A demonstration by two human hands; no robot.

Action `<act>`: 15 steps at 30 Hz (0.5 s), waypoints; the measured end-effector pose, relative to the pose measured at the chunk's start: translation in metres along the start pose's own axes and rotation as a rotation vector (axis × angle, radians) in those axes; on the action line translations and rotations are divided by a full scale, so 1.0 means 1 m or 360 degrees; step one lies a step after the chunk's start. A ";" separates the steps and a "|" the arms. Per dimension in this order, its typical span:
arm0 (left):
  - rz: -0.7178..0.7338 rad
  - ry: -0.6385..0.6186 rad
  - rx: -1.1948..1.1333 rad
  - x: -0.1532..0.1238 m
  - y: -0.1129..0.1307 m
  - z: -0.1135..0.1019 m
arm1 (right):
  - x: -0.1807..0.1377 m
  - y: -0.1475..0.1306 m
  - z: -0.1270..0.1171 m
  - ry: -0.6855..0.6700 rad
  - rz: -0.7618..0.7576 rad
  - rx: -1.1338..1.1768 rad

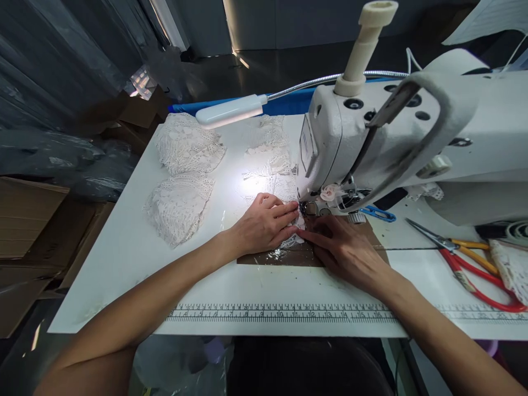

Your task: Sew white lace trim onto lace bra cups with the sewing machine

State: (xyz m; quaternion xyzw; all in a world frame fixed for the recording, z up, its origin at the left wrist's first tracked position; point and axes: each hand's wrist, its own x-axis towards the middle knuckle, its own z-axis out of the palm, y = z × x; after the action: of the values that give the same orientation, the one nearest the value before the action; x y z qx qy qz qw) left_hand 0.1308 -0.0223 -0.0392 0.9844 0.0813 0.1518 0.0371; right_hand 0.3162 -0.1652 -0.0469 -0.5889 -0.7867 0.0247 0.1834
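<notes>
Far left of the frame: brown cardboard boxes (pixel 28 220) stand beside the white table (pixel 124 258). Upper left of the table: two stacks of white lace pieces (pixel 185 146), one behind the other. Above them, a lamp (pixel 231 110) on a flexible neck lights the table centre, where more lace lies.

Centre: the left hand (pixel 266 223) lies flat, fingers extended, pressing a small lace piece (pixel 293 237) against the table. The piece lies at the needle area of the sewing machine (pixel 371 137), on a brown patch. The right hand (pixel 344 247) lies flat just beside it, fingertips touching the lace piece; neither hand is clenched.

Lower centre: a ruler strip (pixel 280 313) runs along the table's near edge.

Right: blue snips (pixel 377 213) lie under the machine arm; red and yellow scissors (pixel 466 258) lie at the far right
</notes>
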 end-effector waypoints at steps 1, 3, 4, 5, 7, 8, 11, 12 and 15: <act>-0.0008 0.0023 -0.0029 -0.001 0.000 0.002 | 0.000 0.000 0.000 -0.0006 0.0007 -0.0003; -0.0023 0.0063 -0.0076 -0.002 -0.001 0.004 | -0.001 0.001 0.001 -0.0017 0.0020 -0.0003; -0.0033 0.0081 -0.0094 -0.003 -0.001 0.005 | -0.002 0.001 0.001 -0.0018 0.0022 0.0003; -0.0043 0.0096 -0.0106 -0.003 -0.001 0.006 | -0.002 0.001 0.002 -0.0015 0.0019 0.0015; -0.0053 0.0124 -0.0116 -0.004 0.000 0.007 | -0.002 0.002 0.002 -0.0002 0.0011 0.0049; -0.0050 0.0136 -0.0112 -0.004 0.000 0.007 | -0.002 0.002 0.002 0.0006 0.0009 0.0066; -0.0029 0.0164 -0.0088 -0.004 0.000 0.007 | -0.001 0.003 0.002 0.0015 0.0000 0.0104; -0.0024 0.0172 -0.0084 -0.004 0.000 0.007 | -0.001 0.003 0.002 0.0017 0.0001 0.0114; -0.0016 0.0172 -0.0086 -0.004 0.000 0.006 | -0.001 0.004 0.001 0.0009 0.0021 0.0150</act>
State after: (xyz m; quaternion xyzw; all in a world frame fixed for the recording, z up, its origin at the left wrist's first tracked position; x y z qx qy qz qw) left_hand 0.1289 -0.0230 -0.0465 0.9729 0.0841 0.2068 0.0601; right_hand 0.3192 -0.1645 -0.0493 -0.5848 -0.7803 0.0614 0.2129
